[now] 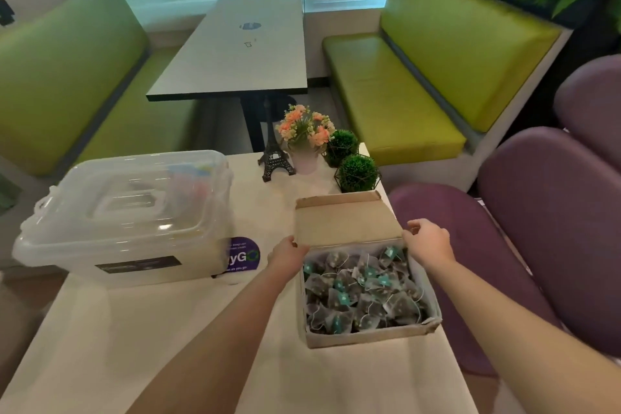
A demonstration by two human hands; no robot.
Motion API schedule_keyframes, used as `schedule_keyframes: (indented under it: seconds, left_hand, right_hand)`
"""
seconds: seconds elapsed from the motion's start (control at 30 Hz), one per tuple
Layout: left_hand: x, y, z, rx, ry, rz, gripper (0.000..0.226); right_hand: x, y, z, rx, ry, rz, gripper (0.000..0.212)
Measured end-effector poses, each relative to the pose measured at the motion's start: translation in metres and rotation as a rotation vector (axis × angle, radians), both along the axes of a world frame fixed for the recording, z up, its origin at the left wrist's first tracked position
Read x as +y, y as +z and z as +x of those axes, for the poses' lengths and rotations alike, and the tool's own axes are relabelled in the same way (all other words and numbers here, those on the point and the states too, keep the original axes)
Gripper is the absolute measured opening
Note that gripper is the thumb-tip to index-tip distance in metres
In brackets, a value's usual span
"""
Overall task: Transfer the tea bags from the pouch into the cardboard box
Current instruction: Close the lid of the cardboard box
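I see the brown cardboard box [369, 336] sitting on the pale tabletop [168, 329], filled with translucent pyramid tea bags [363, 292] with teal tags and thin white strings. My left hand [285, 254] has its grip curled on the left edge of the raised, matte lid flap [346, 225], and my right hand [428, 240] pinches its right edge. A frosted plastic bin [127, 215] with rounded corners stands to the left.

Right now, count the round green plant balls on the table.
2. One green ball sits at the table's far edge, right of the flower pot. The other is nearer, just behind the cardboard box lid. None seems hidden.
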State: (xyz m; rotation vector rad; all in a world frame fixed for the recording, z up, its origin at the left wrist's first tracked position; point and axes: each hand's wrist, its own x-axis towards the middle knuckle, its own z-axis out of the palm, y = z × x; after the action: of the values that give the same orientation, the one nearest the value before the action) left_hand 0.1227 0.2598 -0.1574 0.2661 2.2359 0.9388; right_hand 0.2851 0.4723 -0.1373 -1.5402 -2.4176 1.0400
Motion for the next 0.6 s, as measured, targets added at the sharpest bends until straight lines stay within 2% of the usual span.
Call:
schedule_keyframes:
  seconds: [0.1,0.23,0.33,0.43,0.6]
  left_hand:
    - [0.008,-0.004,0.002,-0.129,0.118,0.173,0.038]
    - [0.019,0.001,0.001,-0.201,0.298,0.333,0.04]
    - [0.023,0.008,0.001,-0.163,0.358,0.431,0.042]
    - [0.03,0.024,-0.004,-0.108,0.409,0.504,0.036]
    - [0.033,0.043,-0.014,0.036,0.389,0.497,0.036]
  right_hand:
    - [0.01,-0.009,-0.002,0.089,0.026,-0.151,0.045]
    - [0.018,-0.006,-0.006,0.183,-0.008,-0.219,0.046]
    - [0.023,-0.001,-0.008,0.259,-0.029,-0.247,0.047]
    - [0.025,0.007,-0.014,0.366,-0.004,-0.242,0.04]
    - [0.023,0.026,-0.021,0.553,-0.032,-0.219,0.04]
